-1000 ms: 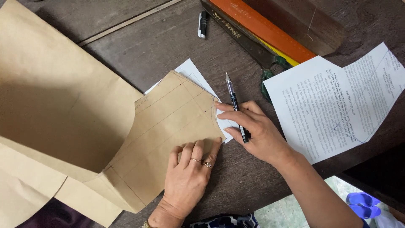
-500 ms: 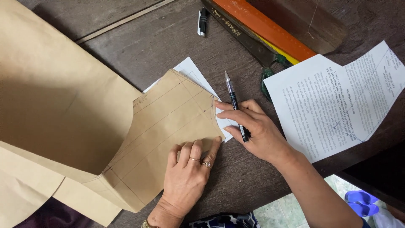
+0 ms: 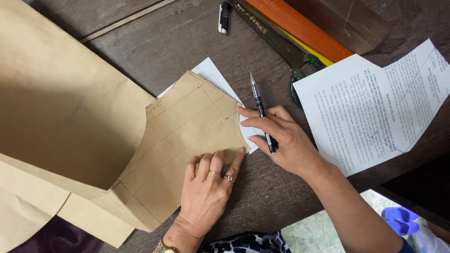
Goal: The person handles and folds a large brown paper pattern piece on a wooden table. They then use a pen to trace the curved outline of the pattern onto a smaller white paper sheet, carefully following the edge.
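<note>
Left hand (image 3: 208, 187): lying flat, fingers spread, pressing down the lower edge of the tan kraft-paper pattern piece with ruled pencil lines (image 3: 183, 136); grasping nothing, just pinning it.
Right hand (image 3: 281, 140): gripping a black-and-clear ballpoint pen (image 3: 260, 108) between the fingers, pen pointing away from the person, its far end free of the paper; fingertips touching the curved right edge of the pattern piece.
Pattern piece: lying on the dark weathered wooden table (image 3: 187, 42), its upper right corner overlapping a white paper sheet (image 3: 213, 75) underneath; its left side tucking under a large plain tan kraft-paper sheet (image 3: 61, 103).
Step in hand: looks like holding the pattern steady and lining up its curved edge over the white sheet; pen is being held but not writing.
Next move calls for: judging by the grip, turning the pen tip down to the curved edge while the left hand is keeping the paper from slipping.
Nearby: white printed sheet with a cut corner (image 3: 370, 107) just right of the right hand; orange flat ruler (image 3: 300, 28) beside a dark wooden ruler (image 3: 272, 35) along the top; small black-and-silver cap-like object (image 3: 224, 16), well apart.
</note>
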